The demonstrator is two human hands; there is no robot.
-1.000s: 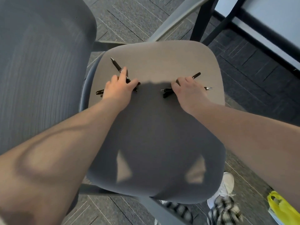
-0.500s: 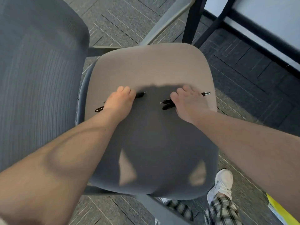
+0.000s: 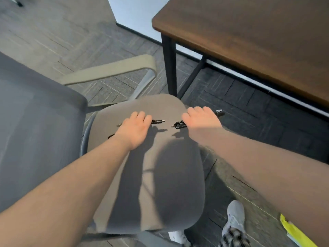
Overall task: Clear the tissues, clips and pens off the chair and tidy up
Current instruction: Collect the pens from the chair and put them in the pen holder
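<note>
The grey chair seat point(image 3: 160, 184) fills the middle of the head view. My left hand point(image 3: 135, 129) is closed around a bunch of black pens point(image 3: 157, 121); their ends stick out to the right of my fist and behind my wrist. My right hand point(image 3: 201, 120) grips a second bunch of black pens point(image 3: 179, 125), with tips showing left of the fist and one end past my fingers at the right. Both fists hang just above the seat and cast shadows on it. No tissues or clips are in view.
The chair's dark mesh backrest point(image 3: 35, 136) stands at the left, with a beige armrest point(image 3: 110, 70) behind. A brown wooden table point(image 3: 249, 38) on black legs is at the upper right. A yellow item point(image 3: 293, 232) lies at the lower right beside my shoe point(image 3: 233, 218).
Both hands have closed round the pens and lifted them off the seat. My head has tipped up, bringing the wooden table into view.
</note>
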